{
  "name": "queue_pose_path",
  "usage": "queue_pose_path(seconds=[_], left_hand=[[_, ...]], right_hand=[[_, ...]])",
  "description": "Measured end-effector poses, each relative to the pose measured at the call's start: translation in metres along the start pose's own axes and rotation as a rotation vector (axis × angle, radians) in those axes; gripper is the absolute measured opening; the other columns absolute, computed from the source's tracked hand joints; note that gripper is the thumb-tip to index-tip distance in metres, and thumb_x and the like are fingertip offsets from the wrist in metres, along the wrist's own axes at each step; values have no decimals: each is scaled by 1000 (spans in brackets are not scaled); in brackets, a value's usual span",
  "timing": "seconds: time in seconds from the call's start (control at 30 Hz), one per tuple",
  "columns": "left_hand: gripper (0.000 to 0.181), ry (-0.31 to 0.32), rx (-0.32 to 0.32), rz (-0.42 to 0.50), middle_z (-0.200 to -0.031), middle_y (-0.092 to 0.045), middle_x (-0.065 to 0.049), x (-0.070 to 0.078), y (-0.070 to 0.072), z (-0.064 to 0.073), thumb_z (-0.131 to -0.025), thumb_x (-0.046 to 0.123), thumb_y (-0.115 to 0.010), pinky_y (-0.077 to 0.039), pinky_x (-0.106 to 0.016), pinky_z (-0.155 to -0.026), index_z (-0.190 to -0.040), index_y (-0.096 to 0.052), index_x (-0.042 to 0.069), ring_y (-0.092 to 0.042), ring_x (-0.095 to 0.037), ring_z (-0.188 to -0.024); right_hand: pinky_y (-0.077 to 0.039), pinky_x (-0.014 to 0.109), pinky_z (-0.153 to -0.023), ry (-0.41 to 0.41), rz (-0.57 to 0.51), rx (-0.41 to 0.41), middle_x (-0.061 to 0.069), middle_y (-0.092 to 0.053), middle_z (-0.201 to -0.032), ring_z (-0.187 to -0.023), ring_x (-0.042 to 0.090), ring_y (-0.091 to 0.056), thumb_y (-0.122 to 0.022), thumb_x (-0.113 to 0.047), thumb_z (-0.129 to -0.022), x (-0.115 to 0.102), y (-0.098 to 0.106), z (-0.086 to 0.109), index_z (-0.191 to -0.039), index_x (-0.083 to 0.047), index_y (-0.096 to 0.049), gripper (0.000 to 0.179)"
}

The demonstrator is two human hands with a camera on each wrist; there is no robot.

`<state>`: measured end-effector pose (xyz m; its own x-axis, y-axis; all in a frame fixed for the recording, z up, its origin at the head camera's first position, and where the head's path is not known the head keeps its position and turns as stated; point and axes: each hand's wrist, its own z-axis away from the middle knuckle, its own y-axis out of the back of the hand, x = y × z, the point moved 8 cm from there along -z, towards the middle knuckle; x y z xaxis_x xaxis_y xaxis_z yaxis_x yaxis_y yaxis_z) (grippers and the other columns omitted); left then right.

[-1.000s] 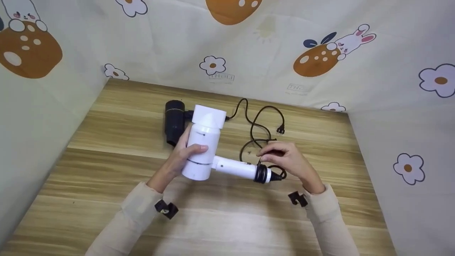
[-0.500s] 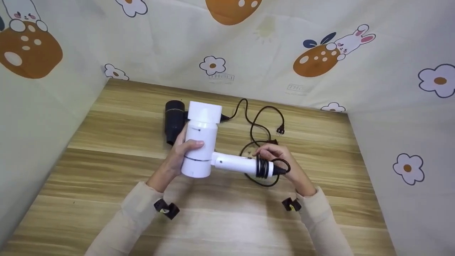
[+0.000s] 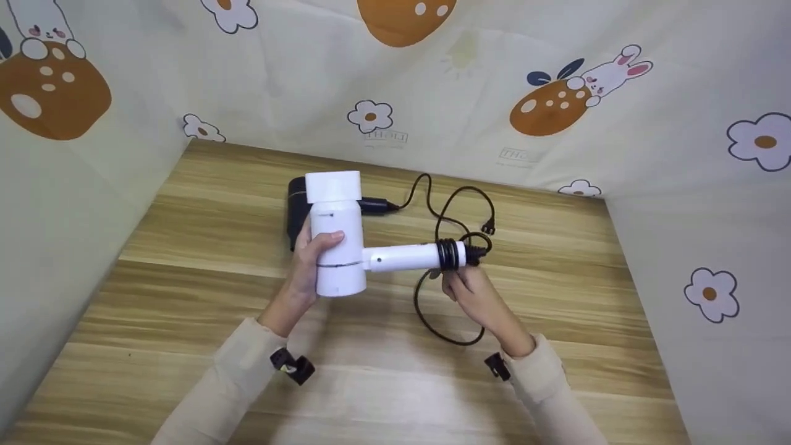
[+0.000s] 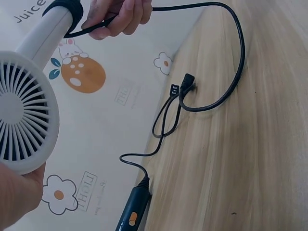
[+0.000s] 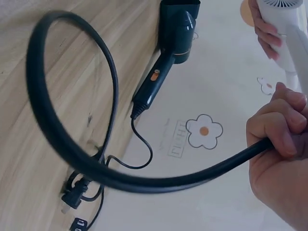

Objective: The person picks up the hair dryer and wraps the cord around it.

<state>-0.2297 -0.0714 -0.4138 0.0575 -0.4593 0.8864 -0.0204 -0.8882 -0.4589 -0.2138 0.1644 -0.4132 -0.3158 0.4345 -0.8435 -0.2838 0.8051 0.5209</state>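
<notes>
My left hand (image 3: 301, 269) grips the barrel of a white hair dryer (image 3: 346, 213), thumb across its front. The dryer is held above the table, nozzle pointing to the far side and handle to the right. Its vented round end (image 4: 12, 108) shows in the left wrist view. Several turns of black cord (image 3: 448, 254) are wound round the handle's end. Just below that end, my right hand (image 3: 474, 300) pinches the cord with curled fingers. From there the free cord (image 5: 115, 180) hangs in a wide loop towards the table, with a plug (image 5: 74, 195) at its end.
A dark hair dryer (image 5: 180, 36) lies on the wooden table (image 3: 204, 247) near the back, partly hidden behind the white one in the head view. Its cord (image 3: 426, 185) curls rightward to a plug (image 3: 488, 227). A patterned cloth (image 3: 296, 80) encloses the back and sides.
My right hand has passed the cord round the handle, from above it to below its end. The white hair dryer has shifted left and away, and its handle has tilted up. The dark dryer stays put.
</notes>
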Motion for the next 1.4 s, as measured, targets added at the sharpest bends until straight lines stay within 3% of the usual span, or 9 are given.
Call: queue_pose_path(seconds=[0.1, 0.27, 0.47, 0.57, 0.67, 0.77, 0.9, 1.03, 1.4], left_hand=[[48, -7, 48, 8, -95, -60, -2, 0, 4, -2, -79, 11, -49, -51, -30, -71, -125, -39, 14, -60, -15, -80], [39, 8, 181, -3, -91, -60, 0, -1, 19, -8, -82, 13, -50, -50, -29, -69, -120, -42, 13, -60, -13, -77], [42, 30, 263, -15, -92, -58, 1, -3, 30, -9, -83, 15, -51, -50, -29, -69, -124, -40, 15, -59, -13, -78], [42, 44, 268, -18, -93, -58, 0, -7, 32, -8, -83, 15, -52, -50, -29, -70, -124, -40, 15, -59, -13, -79], [40, 54, 274, -33, -94, -58, 0, -9, 32, -7, -83, 16, -53, -50, -29, -70, -122, -40, 15, -59, -13, -80], [40, 65, 278, -49, -95, -57, -1, -11, 32, -7, -84, 16, -54, -51, -30, -71, -121, -39, 14, -60, -14, -80], [42, 62, 286, -78, -96, -56, -2, -12, 32, -7, -84, 15, -55, -51, -30, -72, -122, -38, 12, -60, -14, -80], [43, 77, 282, -112, -98, -56, -3, -14, 32, -7, -84, 17, -56, -51, -31, -73, -123, -38, 12, -59, -15, -81], [51, 133, 197, -186, -105, -53, -8, -18, 21, -5, -85, 20, -56, -50, -34, -77, -129, -34, 12, -58, -17, -87]], right_hand=[[-34, 17, -46, 28, 68, -1, -4, -44, -56, -49, 2, -38, -37, -12, -100, -3, -3, -2, -97, -3, -63, 28], [-39, 19, -48, 23, 181, -6, -8, -44, -59, -51, 1, -40, -39, -21, -100, -4, -7, -1, -109, -8, -62, 28], [-51, 26, -63, 103, 304, 30, -3, -59, -70, -63, 6, -55, -46, -19, -98, -11, -9, 4, -110, -8, -66, 26], [-54, 27, -70, 196, 370, 65, 3, -69, -87, -73, 10, -62, -50, -16, -95, -19, -10, 7, -110, -8, -67, 24], [-54, 25, -64, 296, 445, 101, 7, -71, -96, -69, 11, -64, -55, -13, -92, -29, -9, 11, -107, -7, -68, 21], [-51, 22, -54, 356, 521, 144, 5, -71, -86, -58, 9, -58, -60, -13, -89, -39, -6, 14, -102, -7, -71, 18], [-48, 22, -52, 395, 566, 187, 4, -70, -79, -55, 8, -55, -64, -15, -86, -51, 0, 16, -97, -7, -71, 15], [-47, 21, -52, 425, 575, 199, 2, -68, -79, -57, 7, -53, -64, -14, -86, -58, 5, 16, -95, -7, -70, 13], [-40, 17, -50, 542, 537, 283, 0, -67, -77, -59, 7, -50, -66, -7, -83, -74, 27, 15, -89, -7, -70, 7]])
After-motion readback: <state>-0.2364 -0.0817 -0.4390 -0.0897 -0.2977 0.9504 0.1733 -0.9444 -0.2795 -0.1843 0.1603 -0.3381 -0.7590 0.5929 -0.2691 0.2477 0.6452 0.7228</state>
